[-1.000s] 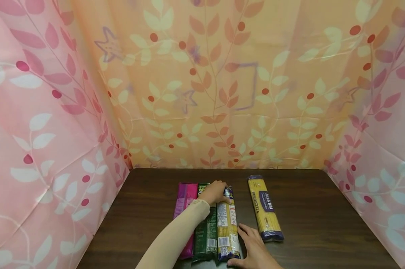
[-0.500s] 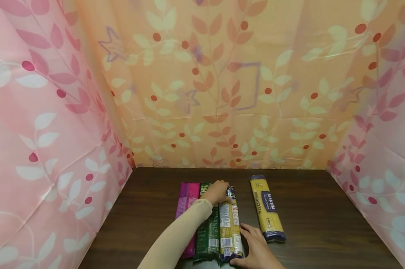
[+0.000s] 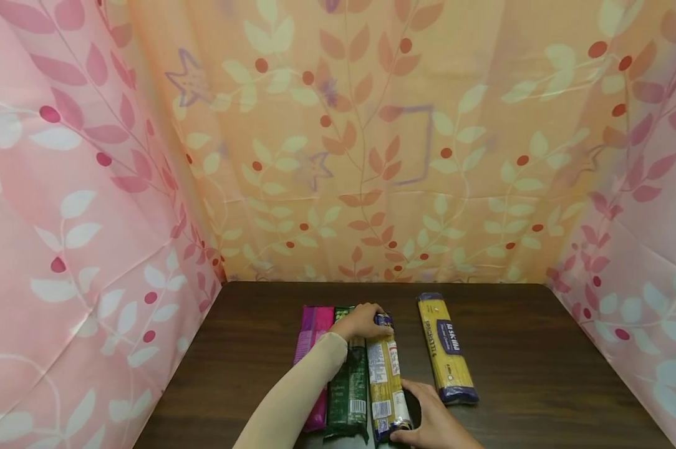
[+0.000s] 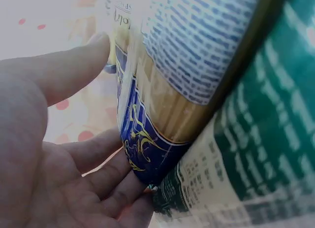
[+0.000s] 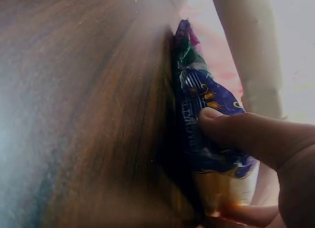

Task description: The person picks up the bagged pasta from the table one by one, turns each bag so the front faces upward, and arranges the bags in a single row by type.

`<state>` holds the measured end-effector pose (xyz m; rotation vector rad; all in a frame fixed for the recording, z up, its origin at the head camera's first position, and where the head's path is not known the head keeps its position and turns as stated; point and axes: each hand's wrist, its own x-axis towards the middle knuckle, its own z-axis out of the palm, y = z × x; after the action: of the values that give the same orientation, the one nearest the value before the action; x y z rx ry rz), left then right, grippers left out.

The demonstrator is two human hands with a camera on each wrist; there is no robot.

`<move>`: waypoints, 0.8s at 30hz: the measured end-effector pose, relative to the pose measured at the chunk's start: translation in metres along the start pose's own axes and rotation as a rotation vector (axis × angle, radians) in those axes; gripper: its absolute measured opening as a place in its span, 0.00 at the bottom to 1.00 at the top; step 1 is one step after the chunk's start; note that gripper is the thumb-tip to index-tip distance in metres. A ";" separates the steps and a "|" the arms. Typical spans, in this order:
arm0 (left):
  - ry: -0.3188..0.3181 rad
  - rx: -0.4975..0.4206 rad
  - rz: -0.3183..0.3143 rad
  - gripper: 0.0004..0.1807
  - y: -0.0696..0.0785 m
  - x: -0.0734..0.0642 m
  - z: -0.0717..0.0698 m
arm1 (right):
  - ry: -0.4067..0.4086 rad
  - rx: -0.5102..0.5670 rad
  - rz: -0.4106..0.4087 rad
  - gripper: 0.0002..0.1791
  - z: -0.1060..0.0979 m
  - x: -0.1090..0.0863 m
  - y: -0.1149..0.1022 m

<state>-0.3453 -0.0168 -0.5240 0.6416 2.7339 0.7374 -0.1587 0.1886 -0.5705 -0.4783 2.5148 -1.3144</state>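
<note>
A clear and blue pack of spaghetti lies lengthwise between my two hands. My left hand grips its far end; in the left wrist view the thumb is at one side and the fingers curl at the blue tip. At the near end my right hand holds the pack, its thumb pressed on the blue wrapper in the right wrist view. Just left of it lies a dark green pack, partly covered by my left forearm. Beyond that is a magenta pack, also partly hidden by the sleeve.
Another yellow spaghetti pack with blue ends lies slightly slanted to the right of my hands. All the packs are on a dark wooden table. Leaf-patterned curtains enclose the table at the back and both sides.
The held spaghetti pack has shifted slightly right and turned a little, and a narrow gap shows beside the green pack. Both hands have moved with it. The other packs lie as before.
</note>
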 end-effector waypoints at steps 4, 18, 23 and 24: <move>0.027 -0.107 -0.001 0.32 -0.003 -0.001 0.003 | -0.018 0.055 0.000 0.57 -0.002 -0.003 -0.007; 0.210 -0.370 -0.004 0.39 0.005 -0.001 0.003 | -0.020 0.224 -0.230 0.61 -0.012 -0.004 -0.011; 0.245 -0.422 -0.028 0.35 0.004 -0.002 0.003 | -0.023 0.233 -0.292 0.58 -0.012 -0.004 -0.010; 0.254 -0.434 -0.026 0.33 0.004 -0.002 0.003 | -0.021 0.235 -0.311 0.58 -0.011 -0.004 -0.010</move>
<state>-0.3415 -0.0132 -0.5243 0.4369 2.6499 1.4366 -0.1572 0.1933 -0.5559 -0.8481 2.2935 -1.6799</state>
